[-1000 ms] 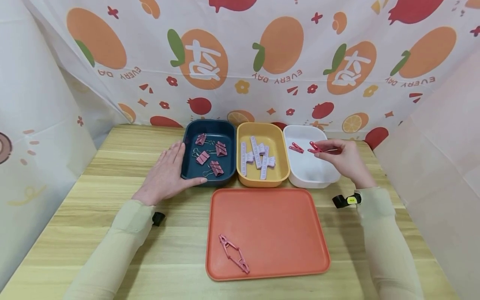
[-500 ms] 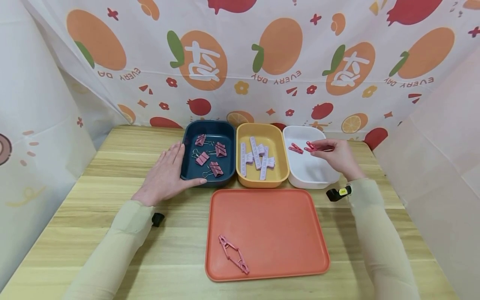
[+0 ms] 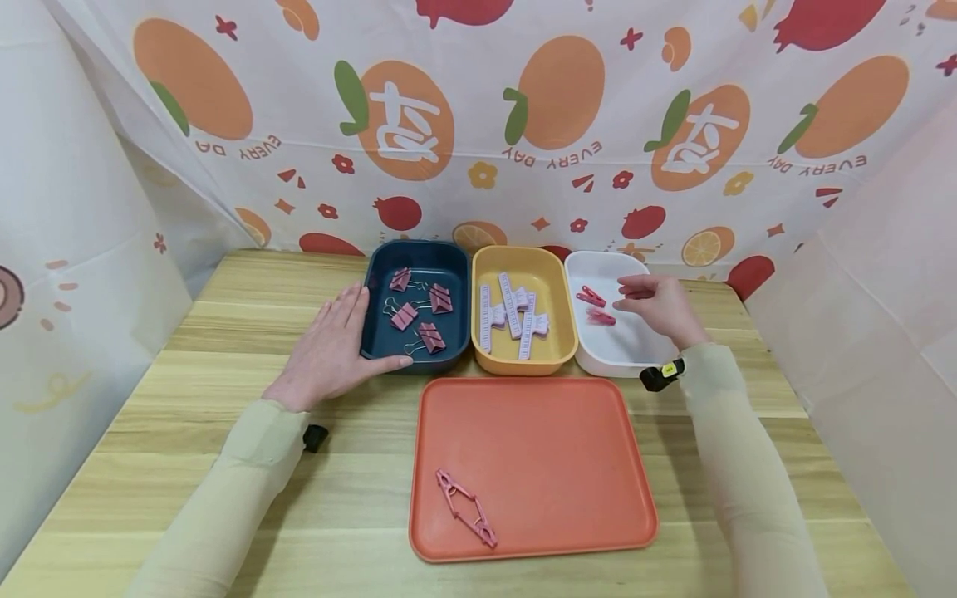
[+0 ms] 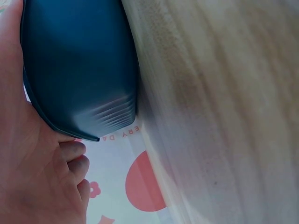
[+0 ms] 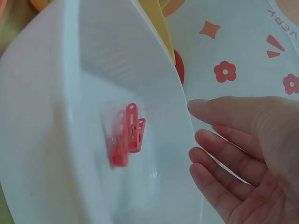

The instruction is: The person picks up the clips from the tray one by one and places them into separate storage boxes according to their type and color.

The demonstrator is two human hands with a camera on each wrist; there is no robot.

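My right hand (image 3: 661, 307) is over the white box (image 3: 624, 353), thumb and fingers apart, nothing between them. Inside that box lies one red clothespin (image 3: 591, 296); a second red clothespin (image 3: 601, 317) beside it is blurred by motion, apart from my fingertips. The right wrist view shows both clothespins (image 5: 133, 130) close together and my loosely bent fingers beyond the rim. On the left, my left hand (image 3: 321, 349) rests against the dark blue box (image 3: 449, 259), fingers along its side and thumb at its front rim. Several pink binder clips (image 3: 431, 335) lie inside it.
Between those boxes stands a yellow box (image 3: 497, 259) with several lilac ruler-like clips (image 3: 527, 325). In front, an orange-red tray (image 3: 546, 448) bears pink clothespins (image 3: 465, 507) joined in a diamond shape. A fruit-print curtain (image 3: 478, 124) hangs behind the wooden table (image 3: 336, 515).
The right hand has moved left over the white box and let go of the red clothespin, which drops beside the other one. My left hand has stayed in place.
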